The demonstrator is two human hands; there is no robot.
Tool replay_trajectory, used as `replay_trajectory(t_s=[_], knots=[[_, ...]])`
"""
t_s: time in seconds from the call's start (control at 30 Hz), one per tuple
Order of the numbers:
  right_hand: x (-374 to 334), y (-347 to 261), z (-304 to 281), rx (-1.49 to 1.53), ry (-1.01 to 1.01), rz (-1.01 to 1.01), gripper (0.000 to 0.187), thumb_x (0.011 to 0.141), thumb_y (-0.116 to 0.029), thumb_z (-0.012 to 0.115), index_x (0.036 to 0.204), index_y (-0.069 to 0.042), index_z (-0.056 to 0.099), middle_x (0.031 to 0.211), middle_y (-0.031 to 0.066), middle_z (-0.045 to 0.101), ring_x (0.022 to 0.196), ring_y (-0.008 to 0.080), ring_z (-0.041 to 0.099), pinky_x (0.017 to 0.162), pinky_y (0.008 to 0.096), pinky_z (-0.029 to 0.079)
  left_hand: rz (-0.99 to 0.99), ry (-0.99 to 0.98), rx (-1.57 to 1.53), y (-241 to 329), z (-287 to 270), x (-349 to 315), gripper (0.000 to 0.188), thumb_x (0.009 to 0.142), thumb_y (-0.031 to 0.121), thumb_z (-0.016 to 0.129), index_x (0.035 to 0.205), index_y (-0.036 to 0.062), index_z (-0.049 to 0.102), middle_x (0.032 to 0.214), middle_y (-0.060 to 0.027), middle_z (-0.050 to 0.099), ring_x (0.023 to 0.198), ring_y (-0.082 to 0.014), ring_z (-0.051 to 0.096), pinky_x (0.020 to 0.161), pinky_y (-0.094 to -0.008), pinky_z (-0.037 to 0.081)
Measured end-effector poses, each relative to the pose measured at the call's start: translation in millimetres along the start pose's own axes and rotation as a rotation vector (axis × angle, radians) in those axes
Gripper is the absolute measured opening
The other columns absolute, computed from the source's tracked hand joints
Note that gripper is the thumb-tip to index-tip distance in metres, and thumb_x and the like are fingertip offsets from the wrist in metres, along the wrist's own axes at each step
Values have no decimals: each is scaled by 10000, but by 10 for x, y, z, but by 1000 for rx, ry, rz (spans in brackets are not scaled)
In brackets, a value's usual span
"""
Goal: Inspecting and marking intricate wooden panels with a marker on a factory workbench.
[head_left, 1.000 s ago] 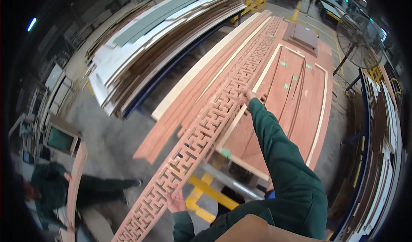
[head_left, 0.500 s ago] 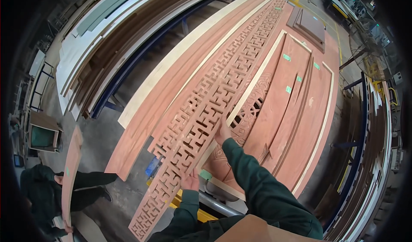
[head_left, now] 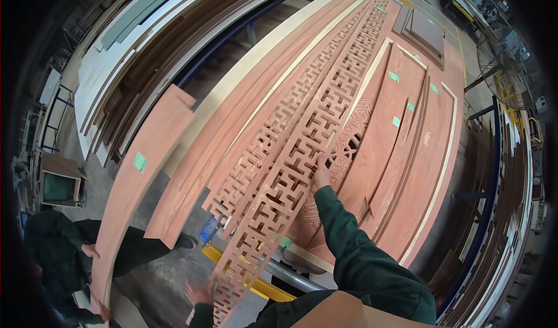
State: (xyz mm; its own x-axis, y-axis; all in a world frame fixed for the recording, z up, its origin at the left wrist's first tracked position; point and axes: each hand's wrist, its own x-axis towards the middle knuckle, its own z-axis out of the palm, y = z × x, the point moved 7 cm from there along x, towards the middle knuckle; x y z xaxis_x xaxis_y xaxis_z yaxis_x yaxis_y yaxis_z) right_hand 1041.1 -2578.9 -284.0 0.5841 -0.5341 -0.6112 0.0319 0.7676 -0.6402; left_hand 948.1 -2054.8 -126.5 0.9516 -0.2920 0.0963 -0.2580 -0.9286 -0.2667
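1. A long, reddish-brown wooden board cut through with an angular fretwork pattern (head_left: 298, 164) lies diagonally, its far end among the other timber and its near end reaching toward the wearer, over a yellow metal beam (head_left: 212, 251).
2. The right hand (head_left: 321, 175), below a dark green sleeve (head_left: 363, 241), is against the right long edge of the fretwork board, about midway along it; its fingers are partly hidden, so I cannot tell whether they are clamped around the edge.
3. The left hand (head_left: 199, 291) is at the left edge of the board's near end, its fingers spread apart; whether it touches the wood I cannot tell.
4. Just left of the board lies a second reddish fretwork strip (head_left: 289, 108), followed by plain reddish planks (head_left: 189, 194) and a pale wooden board (head_left: 247, 66).
5. To the right, a reddish panel carved in relief and pierced with a rounded motif (head_left: 347, 152) shows partly beside smooth reddish panels (head_left: 378, 148) marked with small green tape pieces (head_left: 396, 121).
6. Beyond these sits a small stack of dark brown flat panels (head_left: 421, 34).
7. At the left, a co-worker in dark clothing (head_left: 55, 258) has both hands on a curved-looking reddish plank (head_left: 136, 182) bearing one green tape piece.
8. Behind that plank, white and brown sheets (head_left: 133, 66) are piled on a blue metal rack (head_left: 197, 66).
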Motion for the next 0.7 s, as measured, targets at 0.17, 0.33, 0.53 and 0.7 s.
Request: replay_trajectory(t_s=[0.17,0.33,0.53,0.7], knots=[[133,-399,-95,-39,-2,-49,444,833,-458,371,1067,-93,468,879,52,544,723,155,535,555,293,472,-414,-423,-501,-89,364,-196,310,664,341,633,705,46,548,687,-115,512,671,-288,510,579,-380,409],[457,-995,330,-33,-105,-172,474,812,-462,417,1113,-98,445,960,56,534,820,183,524,699,352,470,-350,-206,-479,322,452,79,332,651,332,632,549,52,486,517,-93,464,554,-297,493,499,-373,396],[1385,-2359,26,-266,77,-298,316,803,-312,478,1035,-99,493,851,45,531,730,163,502,589,321,448,-180,-305,-774,1883,-50,1665,393,736,399,510,938,64,551,839,-180,549,783,-333,518,660,-412,420],[1137,-1755,-43,-466,248,-98,239,759,-266,530,907,-80,503,734,28,460,611,170,444,538,359,395,-76,-17,-902,2307,-357,2738,441,710,450,547,820,25,583,716,-188,562,672,-356,533,616,-426,419]])
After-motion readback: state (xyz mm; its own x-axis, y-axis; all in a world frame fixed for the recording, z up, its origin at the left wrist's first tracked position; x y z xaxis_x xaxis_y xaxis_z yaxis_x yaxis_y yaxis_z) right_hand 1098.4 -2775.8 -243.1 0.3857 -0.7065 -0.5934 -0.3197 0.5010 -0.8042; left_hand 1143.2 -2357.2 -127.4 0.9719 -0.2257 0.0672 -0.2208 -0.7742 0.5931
